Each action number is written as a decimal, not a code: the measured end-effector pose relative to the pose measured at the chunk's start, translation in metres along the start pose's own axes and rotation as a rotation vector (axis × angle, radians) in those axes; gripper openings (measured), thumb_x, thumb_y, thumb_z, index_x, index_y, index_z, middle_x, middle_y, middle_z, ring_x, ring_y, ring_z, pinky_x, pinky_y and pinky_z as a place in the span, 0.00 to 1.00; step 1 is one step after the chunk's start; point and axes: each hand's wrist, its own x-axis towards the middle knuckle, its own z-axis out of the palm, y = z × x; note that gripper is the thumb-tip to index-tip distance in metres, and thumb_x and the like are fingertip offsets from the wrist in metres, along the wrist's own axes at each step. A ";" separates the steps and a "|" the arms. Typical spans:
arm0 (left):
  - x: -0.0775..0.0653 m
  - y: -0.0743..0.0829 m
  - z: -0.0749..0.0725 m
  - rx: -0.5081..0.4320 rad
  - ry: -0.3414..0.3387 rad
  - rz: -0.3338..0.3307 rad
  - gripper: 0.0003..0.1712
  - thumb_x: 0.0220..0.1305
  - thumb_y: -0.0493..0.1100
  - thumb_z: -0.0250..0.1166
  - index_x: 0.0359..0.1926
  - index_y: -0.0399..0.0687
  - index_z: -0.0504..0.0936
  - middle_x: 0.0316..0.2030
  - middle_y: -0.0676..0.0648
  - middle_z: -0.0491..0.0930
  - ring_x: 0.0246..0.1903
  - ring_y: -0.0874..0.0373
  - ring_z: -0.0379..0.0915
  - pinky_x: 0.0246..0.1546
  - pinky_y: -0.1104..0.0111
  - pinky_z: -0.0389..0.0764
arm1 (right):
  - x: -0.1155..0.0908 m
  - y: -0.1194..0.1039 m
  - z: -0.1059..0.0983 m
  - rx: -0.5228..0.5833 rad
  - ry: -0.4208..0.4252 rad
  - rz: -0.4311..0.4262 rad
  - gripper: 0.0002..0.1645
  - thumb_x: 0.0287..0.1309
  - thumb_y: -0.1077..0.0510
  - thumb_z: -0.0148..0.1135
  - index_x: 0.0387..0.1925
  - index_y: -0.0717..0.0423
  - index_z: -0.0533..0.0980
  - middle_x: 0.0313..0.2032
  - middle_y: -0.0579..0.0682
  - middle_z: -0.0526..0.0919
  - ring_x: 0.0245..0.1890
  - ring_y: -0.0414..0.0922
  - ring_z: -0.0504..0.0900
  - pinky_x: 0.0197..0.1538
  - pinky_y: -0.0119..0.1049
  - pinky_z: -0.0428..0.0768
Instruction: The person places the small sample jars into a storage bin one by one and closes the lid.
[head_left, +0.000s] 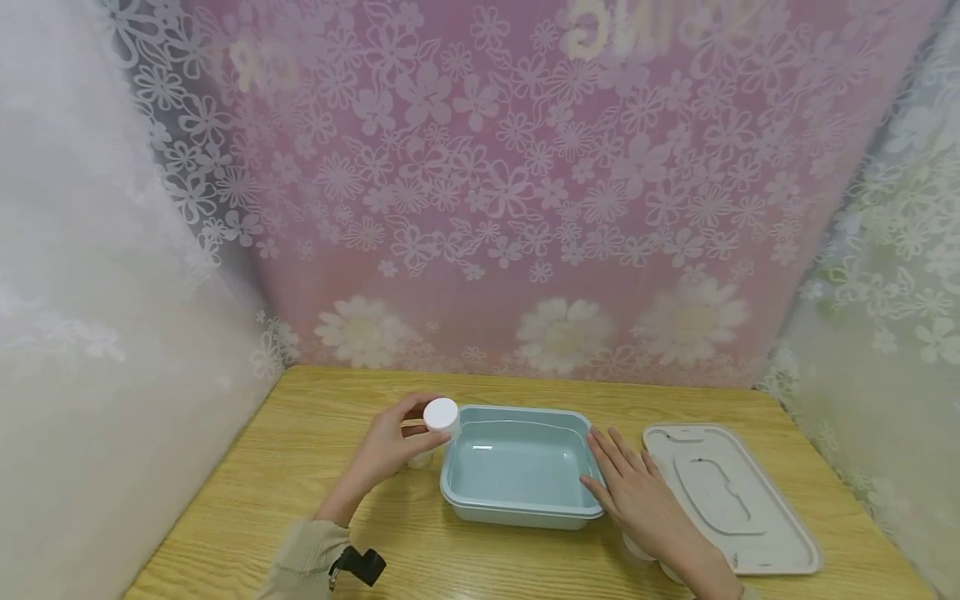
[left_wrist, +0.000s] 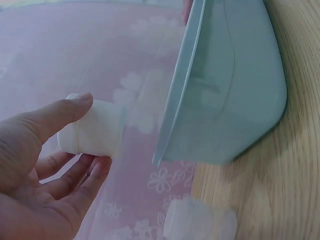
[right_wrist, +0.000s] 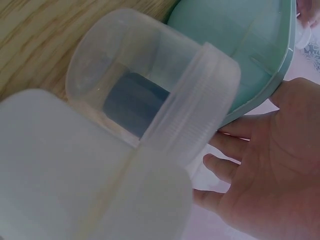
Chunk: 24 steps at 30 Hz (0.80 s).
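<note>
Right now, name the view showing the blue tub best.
Head: nearly the whole blue tub shows, interior included. Left wrist shows its outer side, cropped; right wrist, only part, beyond a clear jar.

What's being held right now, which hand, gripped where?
The left hand holds the small white jar by its sides, near the lid. The right hand holds nothing; it is at the light-blue tub.

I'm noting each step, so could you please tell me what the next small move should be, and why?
Probably the left hand should bring the jar over the tub and lower it in: the jar is held by the tub's left rim, the tub is open with nothing inside, and the right hand is at its right side.
</note>
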 end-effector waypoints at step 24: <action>0.031 0.009 0.079 0.024 -0.190 0.113 0.29 0.61 0.41 0.75 0.62 0.40 0.77 0.54 0.40 0.81 0.52 0.44 0.81 0.53 0.55 0.84 | -0.001 -0.002 0.000 -0.010 0.012 0.008 0.39 0.73 0.44 0.56 0.76 0.59 0.61 0.76 0.56 0.62 0.76 0.58 0.57 0.71 0.69 0.57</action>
